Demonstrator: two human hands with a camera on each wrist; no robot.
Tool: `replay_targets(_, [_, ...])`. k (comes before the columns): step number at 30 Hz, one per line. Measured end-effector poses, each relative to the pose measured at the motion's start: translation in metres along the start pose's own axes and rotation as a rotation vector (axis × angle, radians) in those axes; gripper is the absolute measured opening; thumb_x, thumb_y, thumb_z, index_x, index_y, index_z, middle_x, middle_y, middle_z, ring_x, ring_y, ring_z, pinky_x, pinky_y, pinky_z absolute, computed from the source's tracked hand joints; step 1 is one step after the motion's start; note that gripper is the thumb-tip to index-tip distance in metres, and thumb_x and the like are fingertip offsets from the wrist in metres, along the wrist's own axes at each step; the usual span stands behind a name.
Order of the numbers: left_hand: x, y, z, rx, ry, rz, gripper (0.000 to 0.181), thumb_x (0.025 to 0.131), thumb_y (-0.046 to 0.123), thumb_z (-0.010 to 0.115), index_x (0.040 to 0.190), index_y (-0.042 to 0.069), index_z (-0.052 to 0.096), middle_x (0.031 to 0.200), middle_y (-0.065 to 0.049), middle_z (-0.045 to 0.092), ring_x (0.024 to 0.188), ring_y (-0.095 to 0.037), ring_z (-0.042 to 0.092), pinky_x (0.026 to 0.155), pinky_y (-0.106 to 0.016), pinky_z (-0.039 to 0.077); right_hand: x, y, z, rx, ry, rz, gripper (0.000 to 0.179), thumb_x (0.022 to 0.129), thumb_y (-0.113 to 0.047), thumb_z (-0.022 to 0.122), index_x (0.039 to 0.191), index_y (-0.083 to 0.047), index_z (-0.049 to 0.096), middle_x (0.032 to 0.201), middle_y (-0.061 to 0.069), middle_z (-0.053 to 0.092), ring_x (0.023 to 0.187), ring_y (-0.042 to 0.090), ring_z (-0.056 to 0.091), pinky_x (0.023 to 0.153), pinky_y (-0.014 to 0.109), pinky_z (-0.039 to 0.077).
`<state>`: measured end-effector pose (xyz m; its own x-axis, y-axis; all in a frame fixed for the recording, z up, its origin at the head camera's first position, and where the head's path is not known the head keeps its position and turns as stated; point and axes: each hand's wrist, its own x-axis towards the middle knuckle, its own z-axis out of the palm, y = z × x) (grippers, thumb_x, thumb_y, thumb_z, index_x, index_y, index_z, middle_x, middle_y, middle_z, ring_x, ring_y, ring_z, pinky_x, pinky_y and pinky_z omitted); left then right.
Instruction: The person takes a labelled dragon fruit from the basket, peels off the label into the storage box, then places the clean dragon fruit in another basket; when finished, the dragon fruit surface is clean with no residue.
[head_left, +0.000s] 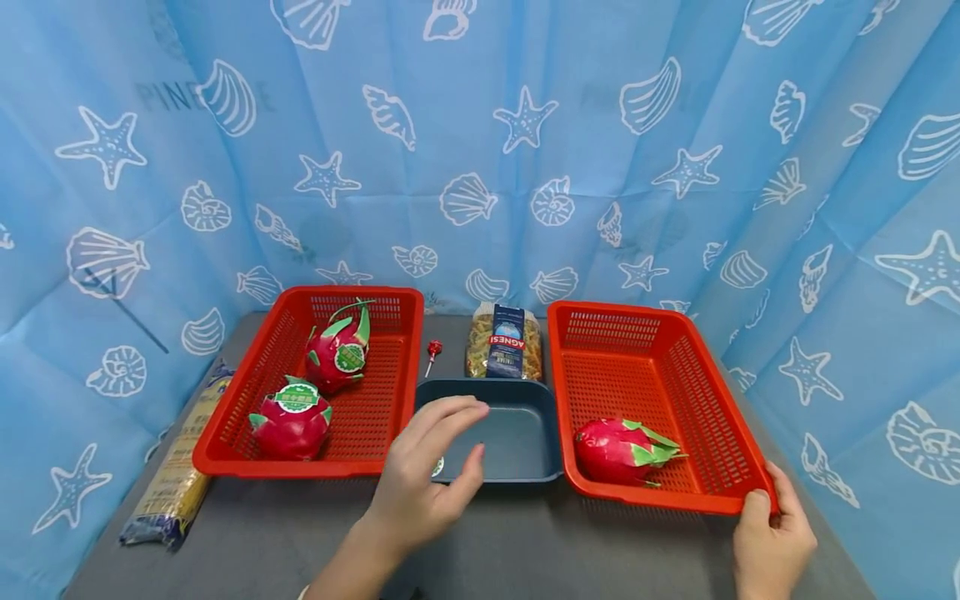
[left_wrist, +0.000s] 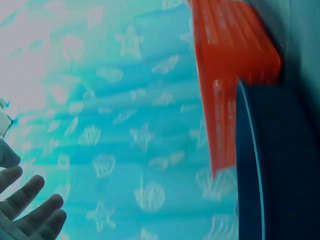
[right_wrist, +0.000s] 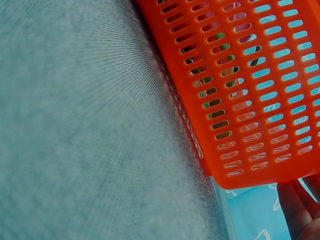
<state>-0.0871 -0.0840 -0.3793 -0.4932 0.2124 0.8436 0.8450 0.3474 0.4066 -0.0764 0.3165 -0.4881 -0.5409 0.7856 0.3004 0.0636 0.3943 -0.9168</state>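
Observation:
My left hand (head_left: 420,479) hovers over the front left of a dark blue-grey bin (head_left: 525,442), fingers and thumb apart with nothing between them. Just behind that thumb a small piece of a white and green sticker (head_left: 437,467) shows; the rest is hidden by the hand. At the near right corner of the right red basket (head_left: 600,387), my right hand (head_left: 772,542) grips the rim, thumb on top. One pink dragon fruit (head_left: 611,450) lies on its side in that basket, near its front left. The right wrist view shows the basket's slotted wall (right_wrist: 260,120) above the fingers (right_wrist: 295,205).
A left red basket (head_left: 375,417) holds two dragon fruits (head_left: 335,354) with green stickers. Behind the bin stand a pasta bag (head_left: 504,343) and a red lollipop (head_left: 434,348). A long noodle packet (head_left: 176,467) lies left of the baskets. A blue shell-print curtain (head_left: 480,150) closes the back.

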Motion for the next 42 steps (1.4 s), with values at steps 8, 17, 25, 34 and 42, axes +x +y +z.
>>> replay_targets(8, [-0.035, -0.012, -0.049, 0.141, 0.224, -0.054, 0.032, 0.095, 0.016, 0.066, 0.119, -0.005, 0.070, 0.117, -0.020, 0.069, 0.108, -0.026, 0.064, 0.102, -0.021, 0.047, -0.001, 0.002, -0.001, -0.009, 0.003, 0.010, 0.046, 0.097, -0.009, 0.046, 0.137, -0.015, 0.068, 0.123, 0.009, 0.067, 0.074, -0.015, 0.059, 0.059, 0.003, 0.045])
replay_targets(17, [-0.055, -0.019, -0.098, 0.325, 0.459, -0.181, 0.030, 0.086, 0.004, 0.067, 0.108, -0.015, 0.070, 0.103, -0.032, 0.067, 0.107, -0.010, 0.061, 0.096, -0.015, 0.045, -0.002, 0.003, -0.001, 0.007, 0.013, 0.022, 0.046, 0.097, -0.009, 0.045, 0.136, -0.015, 0.068, 0.122, 0.006, 0.067, 0.076, -0.014, 0.060, 0.061, 0.003, 0.045])
replay_targets(25, [-0.109, -0.063, -0.144, 0.618, 0.575, -0.454, 0.036, 0.083, 0.001, 0.067, 0.118, -0.006, 0.072, 0.117, -0.025, 0.069, 0.111, 0.000, 0.056, 0.093, -0.010, 0.039, -0.005, 0.002, 0.002, 0.011, -0.001, -0.014, 0.045, 0.097, -0.008, 0.046, 0.135, -0.014, 0.069, 0.118, 0.003, 0.068, 0.072, -0.014, 0.060, 0.057, 0.005, 0.046])
replay_targets(34, [-0.142, -0.095, -0.157, 0.652, 0.611, -0.846, 0.041, 0.095, 0.014, 0.064, 0.135, 0.005, 0.066, 0.141, -0.009, 0.060, 0.128, -0.014, 0.053, 0.102, -0.016, 0.041, -0.002, 0.003, 0.004, 0.035, 0.009, -0.045, 0.044, 0.097, -0.007, 0.047, 0.133, -0.014, 0.070, 0.110, -0.010, 0.067, 0.075, -0.011, 0.062, 0.060, 0.004, 0.046])
replay_targets(42, [-0.150, -0.114, -0.147, 0.560, 0.585, -1.023, 0.043, 0.102, 0.023, 0.057, 0.144, 0.017, 0.062, 0.143, -0.007, 0.059, 0.118, -0.022, 0.057, 0.101, -0.026, 0.046, -0.001, 0.001, 0.001, 0.037, 0.018, -0.026, 0.045, 0.097, -0.007, 0.046, 0.134, -0.015, 0.070, 0.115, -0.004, 0.068, 0.074, -0.013, 0.061, 0.060, 0.004, 0.046])
